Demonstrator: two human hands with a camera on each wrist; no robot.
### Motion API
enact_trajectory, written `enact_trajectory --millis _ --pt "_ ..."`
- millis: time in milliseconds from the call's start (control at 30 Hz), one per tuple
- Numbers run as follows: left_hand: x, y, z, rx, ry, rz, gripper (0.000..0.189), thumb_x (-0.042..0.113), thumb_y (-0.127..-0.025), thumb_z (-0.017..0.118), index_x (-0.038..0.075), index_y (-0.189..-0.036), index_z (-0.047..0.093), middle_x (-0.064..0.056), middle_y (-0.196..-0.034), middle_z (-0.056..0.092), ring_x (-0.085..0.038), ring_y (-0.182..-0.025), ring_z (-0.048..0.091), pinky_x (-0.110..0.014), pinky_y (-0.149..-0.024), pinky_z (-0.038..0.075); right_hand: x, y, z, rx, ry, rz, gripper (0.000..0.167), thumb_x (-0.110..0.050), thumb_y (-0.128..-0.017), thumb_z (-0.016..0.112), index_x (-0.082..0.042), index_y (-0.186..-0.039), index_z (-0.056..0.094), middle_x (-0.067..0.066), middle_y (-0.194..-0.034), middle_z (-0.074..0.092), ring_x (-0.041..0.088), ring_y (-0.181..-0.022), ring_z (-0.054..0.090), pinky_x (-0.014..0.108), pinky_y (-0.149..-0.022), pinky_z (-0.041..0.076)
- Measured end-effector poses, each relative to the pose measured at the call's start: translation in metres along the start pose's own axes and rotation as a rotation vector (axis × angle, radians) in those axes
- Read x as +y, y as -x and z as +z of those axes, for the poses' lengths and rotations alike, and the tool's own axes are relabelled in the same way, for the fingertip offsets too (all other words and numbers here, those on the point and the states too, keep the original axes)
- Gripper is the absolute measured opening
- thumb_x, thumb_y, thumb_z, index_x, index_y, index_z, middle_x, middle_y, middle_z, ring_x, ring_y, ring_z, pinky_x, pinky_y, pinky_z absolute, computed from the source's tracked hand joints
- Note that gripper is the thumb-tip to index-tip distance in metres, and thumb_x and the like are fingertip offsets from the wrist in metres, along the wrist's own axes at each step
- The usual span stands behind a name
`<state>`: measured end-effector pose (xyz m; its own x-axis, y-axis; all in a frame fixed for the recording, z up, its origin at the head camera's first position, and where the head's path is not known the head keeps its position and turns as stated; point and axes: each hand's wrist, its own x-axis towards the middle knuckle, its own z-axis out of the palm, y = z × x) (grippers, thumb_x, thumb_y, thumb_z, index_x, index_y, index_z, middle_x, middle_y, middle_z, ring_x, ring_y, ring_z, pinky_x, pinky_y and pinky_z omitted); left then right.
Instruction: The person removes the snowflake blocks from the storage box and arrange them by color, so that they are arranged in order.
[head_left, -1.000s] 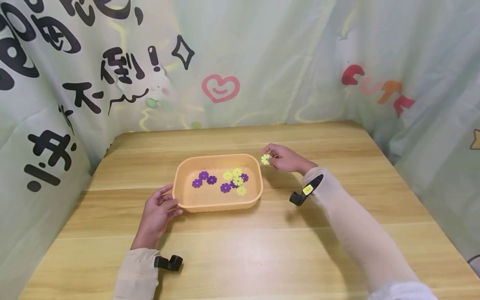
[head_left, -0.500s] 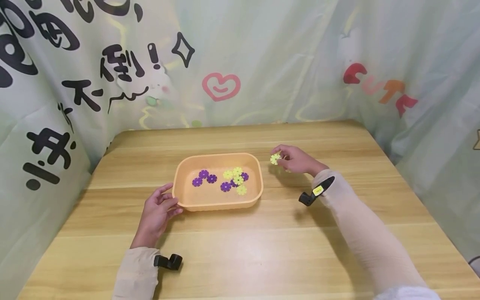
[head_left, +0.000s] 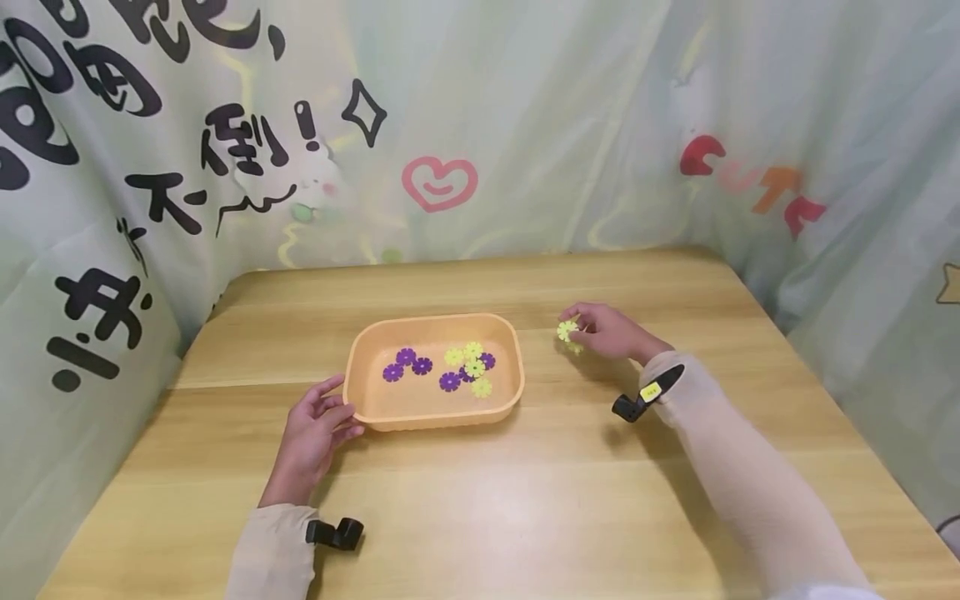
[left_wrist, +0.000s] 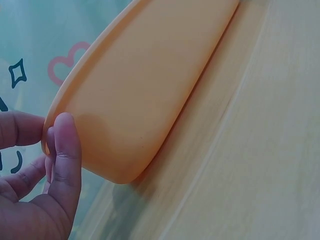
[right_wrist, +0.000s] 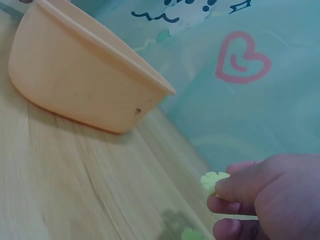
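Note:
My right hand (head_left: 611, 332) pinches a yellow flower-shaped plastic disc (right_wrist: 212, 182) between thumb and fingers, a short way right of the orange basket (head_left: 431, 422). A second yellow disc (right_wrist: 192, 234) lies on the table just below that hand, partly covered by it in the head view. At the basket's left end, my left hand (head_left: 315, 437) pinches the rim (left_wrist: 61, 102) between thumb and fingers. Purple discs (head_left: 406, 357) and yellow discs (head_left: 482, 388), several of each, lie inside the basket, some overlapping.
The wooden table (head_left: 480, 500) carries the basket near its middle. A printed curtain (head_left: 555, 125) hangs behind the table and along both sides. Each wrist wears a small black camera (head_left: 335, 534) over a light sleeve.
My right hand has moved right, away from the basket, still holding the yellow disc; the second yellow disc has come into view beneath it. My left hand stays at the basket rim.

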<state>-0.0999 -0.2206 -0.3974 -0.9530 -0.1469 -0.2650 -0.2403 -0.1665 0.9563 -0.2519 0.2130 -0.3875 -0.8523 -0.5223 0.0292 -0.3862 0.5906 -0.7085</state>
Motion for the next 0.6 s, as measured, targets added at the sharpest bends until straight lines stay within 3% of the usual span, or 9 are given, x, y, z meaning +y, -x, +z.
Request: enact_trajectory --millis 400,600 --pt "0.000 0.001 0.000 0.004 0.022 0.004 0.053 -0.009 -0.094 0.052 0.004 -0.144 0.036 -0.005 -0.098 0.043 -0.011 -0.071 0.060 -0.023 -0.069 0.061 0.015 0.009 -0.003 0.013 -0.016 0.022 0.030 -0.003 -0.094 0.059 0.006 -0.122 0.055 0.012 -0.086 0.059 0.023 -0.077 0.056 0.030 -0.061 0.050" --pt "-0.002 0.002 -0.001 0.009 0.017 0.002 0.053 -0.009 -0.094 0.052 0.004 -0.143 0.036 -0.004 -0.098 0.042 -0.011 -0.071 0.059 -0.023 -0.068 0.061 0.021 0.016 -0.003 0.008 0.014 0.072 0.034 -0.003 -0.092 0.064 0.005 -0.124 0.055 0.010 -0.090 0.062 0.023 -0.082 0.060 0.030 -0.068 0.052"
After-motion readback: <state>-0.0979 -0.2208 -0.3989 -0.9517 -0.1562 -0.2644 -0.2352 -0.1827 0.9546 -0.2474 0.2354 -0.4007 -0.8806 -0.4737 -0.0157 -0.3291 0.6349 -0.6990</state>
